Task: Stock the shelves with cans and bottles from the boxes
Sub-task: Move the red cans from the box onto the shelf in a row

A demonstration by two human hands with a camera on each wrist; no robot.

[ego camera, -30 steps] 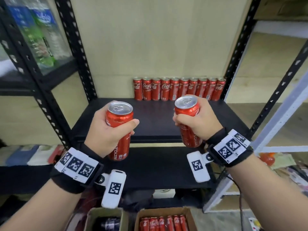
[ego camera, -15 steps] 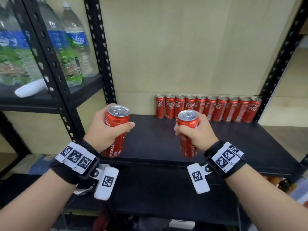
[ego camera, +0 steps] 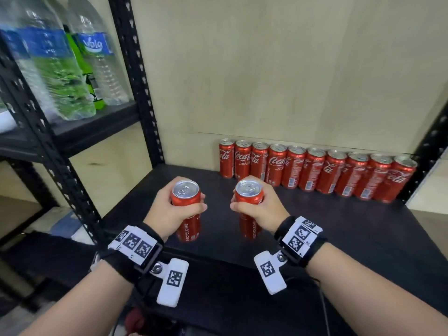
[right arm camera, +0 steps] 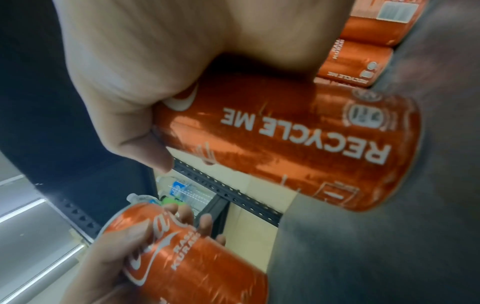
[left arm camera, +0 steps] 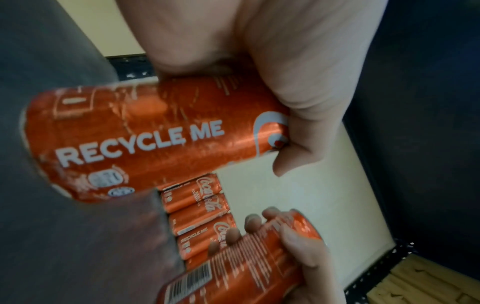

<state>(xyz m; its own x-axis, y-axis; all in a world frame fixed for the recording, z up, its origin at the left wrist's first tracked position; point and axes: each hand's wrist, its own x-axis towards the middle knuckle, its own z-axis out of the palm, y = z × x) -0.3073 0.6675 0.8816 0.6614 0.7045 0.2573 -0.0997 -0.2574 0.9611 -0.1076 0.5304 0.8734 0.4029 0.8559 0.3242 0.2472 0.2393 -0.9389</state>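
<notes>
My left hand [ego camera: 175, 209] grips a red cola can [ego camera: 186, 197] upright over the front of the black shelf [ego camera: 351, 229]. My right hand [ego camera: 260, 207] grips a second red can [ego camera: 249, 195] beside it, a short gap between the two. A row of several red cans [ego camera: 315, 169] stands along the shelf's back wall, starting behind the right can and running to the right post. In the left wrist view the held can [left arm camera: 145, 139] reads RECYCLE ME; the right wrist view shows the other can [right arm camera: 298, 139] the same way. Whether the cans touch the shelf is unclear.
Large water bottles [ego camera: 60, 69] stand on a higher shelf at the left, behind a black perforated post [ego camera: 138, 78]. Another post [ego camera: 429, 151] bounds the shelf on the right. Bare shelf lies left of the can row and in front of it.
Both hands have carried their cans forward and down over the shelf, closer together. My view has come nearer and tilted down; the boxes below have dropped out of sight.
</notes>
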